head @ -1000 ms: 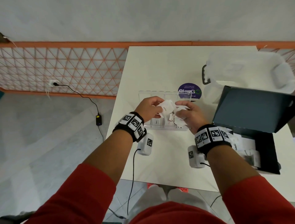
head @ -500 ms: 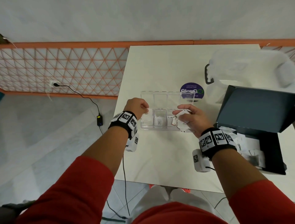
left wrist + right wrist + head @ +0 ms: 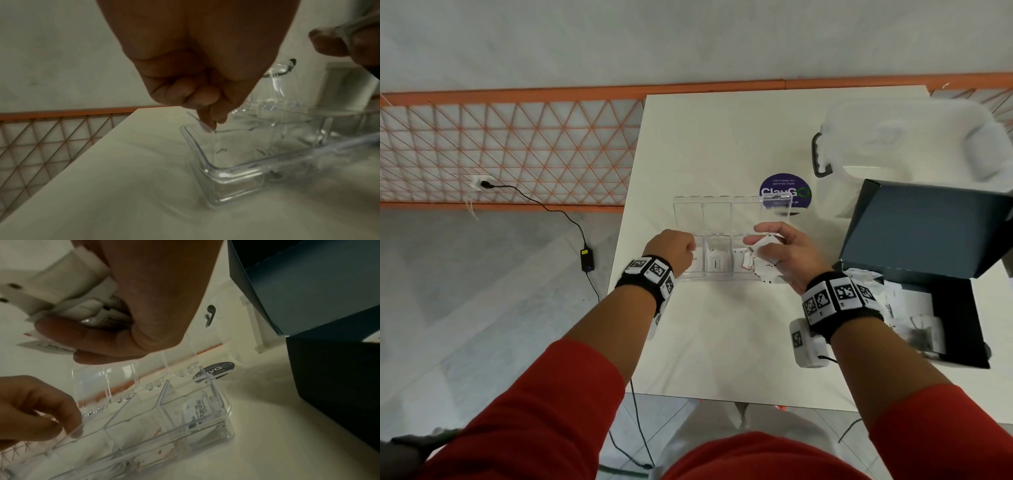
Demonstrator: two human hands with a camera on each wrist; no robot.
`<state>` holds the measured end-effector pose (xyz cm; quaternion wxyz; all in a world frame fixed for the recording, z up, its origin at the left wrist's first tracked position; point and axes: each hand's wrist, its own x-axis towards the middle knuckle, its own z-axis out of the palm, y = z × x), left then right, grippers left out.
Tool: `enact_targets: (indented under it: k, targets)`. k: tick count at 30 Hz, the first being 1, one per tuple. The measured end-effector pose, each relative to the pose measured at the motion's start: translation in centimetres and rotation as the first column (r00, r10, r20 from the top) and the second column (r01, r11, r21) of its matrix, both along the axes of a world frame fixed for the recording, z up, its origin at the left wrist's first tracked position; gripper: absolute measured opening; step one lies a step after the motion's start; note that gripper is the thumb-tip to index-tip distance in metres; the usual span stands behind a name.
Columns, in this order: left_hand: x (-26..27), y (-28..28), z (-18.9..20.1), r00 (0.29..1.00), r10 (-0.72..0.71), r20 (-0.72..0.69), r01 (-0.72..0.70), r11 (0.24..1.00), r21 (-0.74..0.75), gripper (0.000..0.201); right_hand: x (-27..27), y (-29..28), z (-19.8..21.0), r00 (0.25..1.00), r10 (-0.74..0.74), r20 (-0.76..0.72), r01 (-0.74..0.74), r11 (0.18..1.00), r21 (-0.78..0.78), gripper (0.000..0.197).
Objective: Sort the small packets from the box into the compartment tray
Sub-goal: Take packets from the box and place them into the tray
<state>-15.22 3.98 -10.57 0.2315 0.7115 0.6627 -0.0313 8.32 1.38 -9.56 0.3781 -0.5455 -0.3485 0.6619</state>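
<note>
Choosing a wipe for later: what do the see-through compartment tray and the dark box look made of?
The see-through compartment tray: apparently hard, glossy clear plastic; the table shows through and its edges glint. The dark box: probably matte card, with a folded lid flap and no shine.

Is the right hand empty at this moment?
No: in the head view the right hand holds several small white packets over the right end of the clear compartment tray.
</note>
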Motion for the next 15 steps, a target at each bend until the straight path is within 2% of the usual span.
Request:
enact_targets:
  k: [3, 5, 7, 9, 10, 12, 13, 15]
  targets:
    - [0.6, -0.4, 0.1, 0.972, -0.16, -0.17, 0.141, 0.983, -0.121, 0.033, -0.4, 0.1, 0.0, 1.0, -0.003, -0.017, 0.003, 1.0, -0.008, 0.034]
    - [1.1, -0.6, -0.1, 0.945, -0.228, -0.235, 0.187, 0.965, -0.184, 0.033, -0.7, 0.0, 0.0, 1.0, -0.011, -0.025, 0.01, 1.0, -0.012, 0.032]
    - [1.5, -0.6, 0.0, 0.935, -0.25, -0.25, 0.202, 0.958, -0.202, 0.033, -0.8, 0.0, 0.1, 0.999, -0.014, -0.036, 0.013, 1.0, -0.013, 0.03]
    - [1.7, -0.3, 0.7, 0.956, -0.197, -0.218, 0.167, 0.975, -0.147, 0.032, -0.7, -0.1, 0.2, 0.998, -0.018, -0.057, 0.017, 1.0, -0.014, 0.027]
    - [1.7, -0.2, 1.2, 0.978, -0.13, -0.16, 0.119, 0.99, -0.08, 0.03, -0.7, -0.1, 0.2, 0.998, -0.023, -0.065, 0.022, 1.0, -0.012, 0.026]
    - [2.1, 0.1, 2.4, 0.997, 0.001, 0.077, -0.005, 0.998, 0.057, 0.025, -0.6, -0.3, 0.3, 0.997, -0.04, -0.066, 0.04, 0.999, -0.005, 0.023]
    - [2.5, 0.1, 3.0, 0.972, 0.028, 0.234, -0.049, 0.995, 0.087, 0.021, -0.5, -0.3, 0.4, 0.997, -0.048, -0.063, 0.048, 0.999, 0.002, 0.022]
    - [3.7, -0.2, 4.4, 0.857, 0.031, 0.514, -0.069, 0.996, 0.054, 0.011, -0.5, -0.5, 0.5, 0.996, -0.05, -0.07, 0.051, 0.999, 0.013, 0.022]
